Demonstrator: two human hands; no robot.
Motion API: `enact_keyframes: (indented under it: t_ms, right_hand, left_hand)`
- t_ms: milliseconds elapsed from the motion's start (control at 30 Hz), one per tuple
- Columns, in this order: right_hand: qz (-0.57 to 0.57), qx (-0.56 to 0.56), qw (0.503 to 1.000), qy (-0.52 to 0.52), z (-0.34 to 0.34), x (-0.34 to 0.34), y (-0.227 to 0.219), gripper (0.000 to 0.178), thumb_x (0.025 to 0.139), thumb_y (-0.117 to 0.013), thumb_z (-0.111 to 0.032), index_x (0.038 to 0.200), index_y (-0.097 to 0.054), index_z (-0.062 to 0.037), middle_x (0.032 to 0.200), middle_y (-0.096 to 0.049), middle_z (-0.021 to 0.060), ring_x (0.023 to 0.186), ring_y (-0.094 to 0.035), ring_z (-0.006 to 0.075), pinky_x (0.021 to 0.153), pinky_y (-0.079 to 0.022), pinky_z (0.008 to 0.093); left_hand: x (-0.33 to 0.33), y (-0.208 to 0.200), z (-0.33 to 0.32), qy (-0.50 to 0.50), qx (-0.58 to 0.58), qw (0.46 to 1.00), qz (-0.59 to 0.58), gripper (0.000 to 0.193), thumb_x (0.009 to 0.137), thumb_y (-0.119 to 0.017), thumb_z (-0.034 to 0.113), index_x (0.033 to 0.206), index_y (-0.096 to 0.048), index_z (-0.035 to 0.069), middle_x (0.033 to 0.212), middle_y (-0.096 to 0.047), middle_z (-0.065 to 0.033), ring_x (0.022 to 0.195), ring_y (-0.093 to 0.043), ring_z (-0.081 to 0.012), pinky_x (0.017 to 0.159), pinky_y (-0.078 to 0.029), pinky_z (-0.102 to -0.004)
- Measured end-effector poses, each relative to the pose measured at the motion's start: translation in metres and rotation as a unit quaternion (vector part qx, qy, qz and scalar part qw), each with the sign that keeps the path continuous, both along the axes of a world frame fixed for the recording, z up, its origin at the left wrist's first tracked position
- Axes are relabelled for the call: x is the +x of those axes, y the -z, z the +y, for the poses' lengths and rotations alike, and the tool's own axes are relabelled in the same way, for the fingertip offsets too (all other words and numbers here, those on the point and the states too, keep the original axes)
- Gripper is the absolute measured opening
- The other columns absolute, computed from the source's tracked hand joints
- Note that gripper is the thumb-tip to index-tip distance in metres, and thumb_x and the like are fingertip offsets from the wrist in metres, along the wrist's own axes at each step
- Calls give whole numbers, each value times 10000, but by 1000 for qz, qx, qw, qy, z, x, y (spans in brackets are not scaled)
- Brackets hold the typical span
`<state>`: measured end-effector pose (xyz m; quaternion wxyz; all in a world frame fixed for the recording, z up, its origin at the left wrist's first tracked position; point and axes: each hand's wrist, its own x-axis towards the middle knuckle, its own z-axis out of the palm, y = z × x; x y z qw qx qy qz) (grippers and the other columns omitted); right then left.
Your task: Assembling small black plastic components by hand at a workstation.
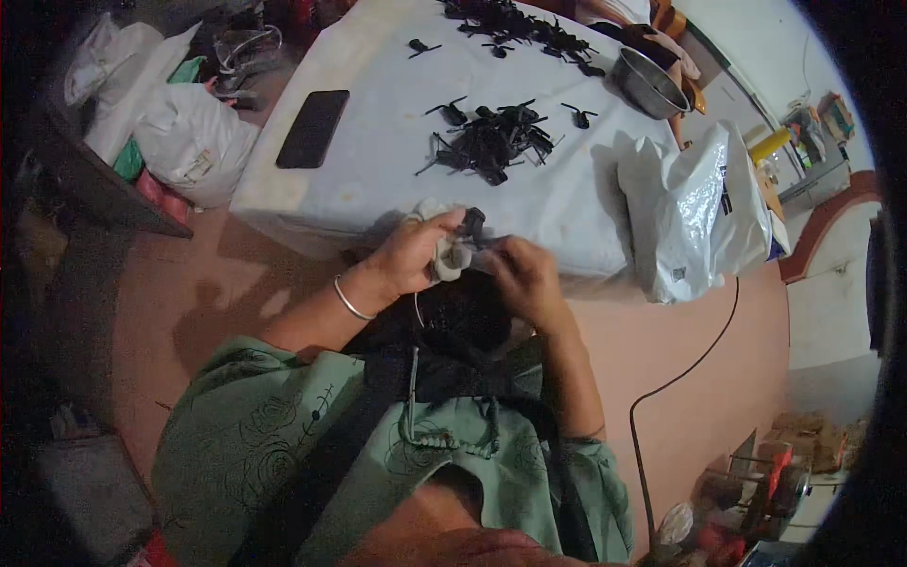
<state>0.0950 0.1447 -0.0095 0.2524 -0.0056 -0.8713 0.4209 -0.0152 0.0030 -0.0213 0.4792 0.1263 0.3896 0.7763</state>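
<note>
At the near edge of the table, my left hand [413,257] is closed round a small black part [474,222] and a crumpled whitish cloth [452,260]. The black part sticks up above the thumb. Just to its right, my right hand [527,276] has its fingers pinched together close to the part and cloth. What lies between those fingertips is too small and blurred to name. Beyond both hands, a pile of similar black parts with thin stems [496,142] lies on the white-covered table [378,180].
A dark phone [313,129] lies at the table's left. More black parts [524,28] are heaped at the far end, near a metal bowl [650,83]. A shiny white plastic bag [694,213] stands on the right. Full bags [194,142] sit at left; a black cable [675,381] crosses the floor.
</note>
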Motion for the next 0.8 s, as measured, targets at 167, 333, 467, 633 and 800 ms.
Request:
enact_keyframes:
  t_ms: [167, 333, 467, 633, 800]
  right_hand:
    - [-35, 88, 995, 18, -23, 9, -20, 184, 765, -624, -143, 767, -519, 9, 683, -535, 168, 604, -535, 340, 534, -429, 374]
    - [77, 128, 986, 77, -34, 3, -18, 156, 762, -623, -97, 711, -517, 6, 606, -506, 145, 499, -462, 265, 469, -376, 311]
    - [-9, 26, 990, 140, -25, -1, -16, 248, 818, -575, -179, 684, -480, 6, 614, -516, 166, 509, -480, 270, 488, -389, 342]
    - [-42, -92, 994, 26, -23, 3, 0, 231, 869, -508, -167, 726, -498, 13, 562, -454, 137, 505, -381, 145, 485, -358, 291]
    - [-91, -149, 985, 6, -27, 4, 4, 254, 909, -454, -187, 766, -543, 3, 619, -469, -33, 599, -400, 55, 534, -364, 225]
  left_hand:
    - [-1, 6, -1, 30, 57, 993, 97, 143, 852, -510, 105, 977, -548, 49, 759, -570, 3, 566, -540, -82, 477, -438, -216]
    - [20, -8, 0, -93, -52, 913, 394, 172, 853, -506, 104, 1000, -506, 14, 715, -526, 20, 630, -487, -55, 540, -430, -223]
    - [25, -17, -11, -9, -26, 909, 417, 216, 848, -487, 112, 1046, -483, 24, 681, -542, -15, 508, -495, -61, 457, -422, -222]
    - [24, -23, -12, -12, -180, 889, 420, 253, 809, -532, 96, 1048, -481, 35, 762, -534, -25, 636, -497, -92, 547, -439, -254]
    - [25, -24, -8, -163, -93, 694, 695, 162, 762, -535, 113, 891, -511, 18, 750, -527, -131, 666, -526, -276, 584, -434, -368]
